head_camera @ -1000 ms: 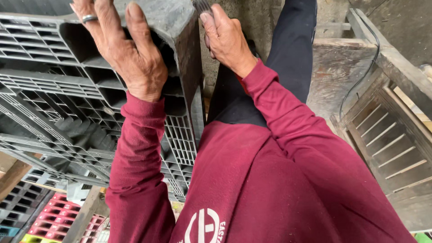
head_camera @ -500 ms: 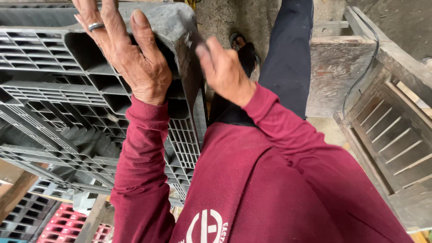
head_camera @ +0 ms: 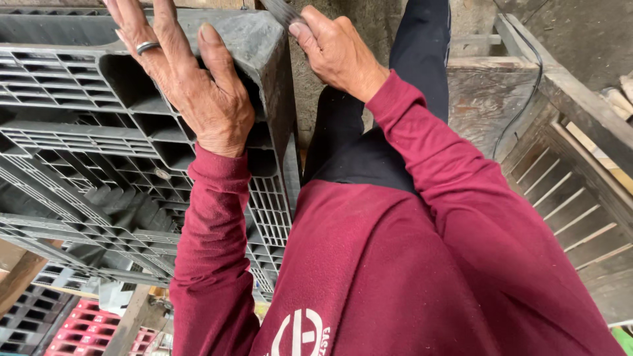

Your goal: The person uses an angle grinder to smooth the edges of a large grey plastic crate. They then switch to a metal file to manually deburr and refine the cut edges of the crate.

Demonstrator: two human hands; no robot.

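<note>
A grey plastic pallet (head_camera: 79, 171) stands on edge in front of me, its ribbed underside facing me. My left hand (head_camera: 191, 86), with a ring on one finger, lies flat with fingers spread against the pallet's upper corner block. My right hand (head_camera: 336, 49) is closed around a thin dark part (head_camera: 283, 12) at the pallet's top right corner; what that part is cannot be told. Both arms wear dark red sleeves.
Wooden pallets and crates (head_camera: 567, 198) stand to the right. A red plastic crate (head_camera: 86, 333) and a dark one (head_camera: 26, 323) lie at the lower left. Bare concrete ground (head_camera: 567, 33) shows beyond my dark trouser leg (head_camera: 422, 59).
My right hand has shifted up and right along the pallet's top corner and closed on the thin dark part. My left hand stays pressed on the corner block.
</note>
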